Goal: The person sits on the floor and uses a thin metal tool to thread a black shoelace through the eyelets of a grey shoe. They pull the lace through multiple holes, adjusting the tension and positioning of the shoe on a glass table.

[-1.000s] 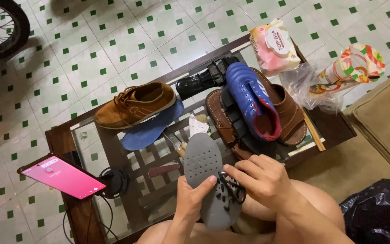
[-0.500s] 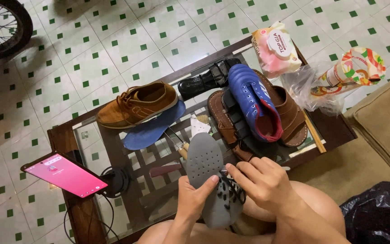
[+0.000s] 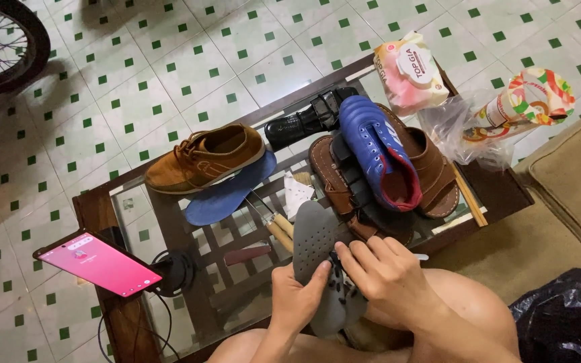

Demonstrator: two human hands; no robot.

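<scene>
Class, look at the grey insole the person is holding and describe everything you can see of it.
The grey insole is a flat, foot-shaped piece that looks like foam or rubber, dotted with small holes. It is held tilted above the edge of the glass table, rounded end pointing away. The left hand grips its side with the thumb on top; the right hand covers its near end.

grey perforated insole held upright above the lap.

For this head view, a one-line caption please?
Both hands, left hand and right hand, hold a grey insole over a shoe-strewn glass table.
</scene>
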